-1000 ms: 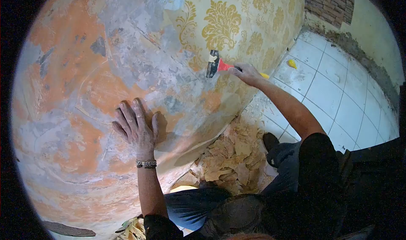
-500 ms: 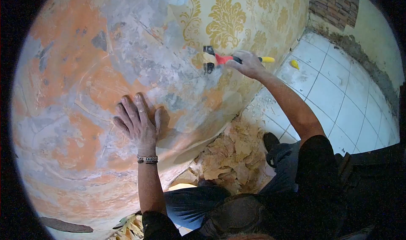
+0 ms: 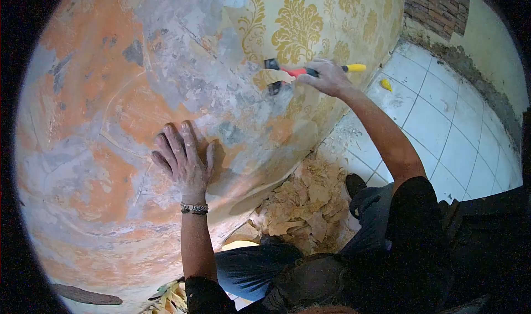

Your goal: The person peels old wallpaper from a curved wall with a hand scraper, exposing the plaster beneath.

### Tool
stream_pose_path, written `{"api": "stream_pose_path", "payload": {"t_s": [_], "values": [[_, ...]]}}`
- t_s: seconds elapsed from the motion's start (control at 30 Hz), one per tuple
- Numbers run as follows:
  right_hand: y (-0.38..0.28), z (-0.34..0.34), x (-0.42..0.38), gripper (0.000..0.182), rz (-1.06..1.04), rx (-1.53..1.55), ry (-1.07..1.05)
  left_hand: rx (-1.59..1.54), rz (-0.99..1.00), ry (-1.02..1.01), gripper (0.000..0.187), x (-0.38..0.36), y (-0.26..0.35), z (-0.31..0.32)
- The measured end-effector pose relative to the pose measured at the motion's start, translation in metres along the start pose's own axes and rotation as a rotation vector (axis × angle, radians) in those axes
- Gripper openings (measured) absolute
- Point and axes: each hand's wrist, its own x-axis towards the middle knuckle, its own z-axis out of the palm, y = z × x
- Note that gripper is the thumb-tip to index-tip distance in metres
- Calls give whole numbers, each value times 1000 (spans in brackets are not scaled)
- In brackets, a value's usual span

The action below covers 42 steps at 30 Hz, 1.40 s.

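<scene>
My left hand lies against the bare, patchy plaster wall with its fingers apart, holding nothing. In my right hand is a scraper with a red and black handle, a yellow end and a wide black head. The head rests at the boundary between stripped plaster and cream wallpaper with gold damask patterns. A pale curled flap of paper covers the middle of the scraper's head. My fingers hide part of the handle.
Torn wallpaper scraps heap on the floor at the wall's foot, beside my shoe. White floor tiles stretch to the right, with a small yellow object on them. Another wall carries a brick-like facing.
My right hand and the scraper have shifted slightly right and up, and the scraper has tilted. The pale flap now curls further over its head. My left hand stays on the plaster.
</scene>
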Motion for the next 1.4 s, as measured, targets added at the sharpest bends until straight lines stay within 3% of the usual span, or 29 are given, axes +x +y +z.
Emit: {"api": "stream_pose_path", "payload": {"t_s": [0.1, 0.17, 0.33, 0.4, 0.43, 0.67, 0.93, 1.4], "values": [[-25, 9, 0, 56, -26, 101, 34, 4, 2, 36, 79, -2, 3, 2], [-31, 7, 2, 49, -262, 23, 123, 2, -2, 3, 78, -2, -1, 1], [50, 6, -5, 58, -132, 28, 132, 15, 16, 2, 77, -4, 0, 4], [62, -2, -14, 62, 97, -34, -77, 17, 19, 0, 77, -4, 1, 2], [60, -1, -17, 62, 105, -35, -81, 12, 18, 13, 76, -3, 2, 2], [54, -17, -20, 62, 6, -169, 77, 23, 17, 26, 75, -1, 4, 5], [56, -20, -17, 66, 42, -208, -21, 54, 26, 41, 81, 0, 6, 5], [36, -17, -11, 66, 28, -180, 12, 37, 20, 52, 81, -1, 7, 4]]}}
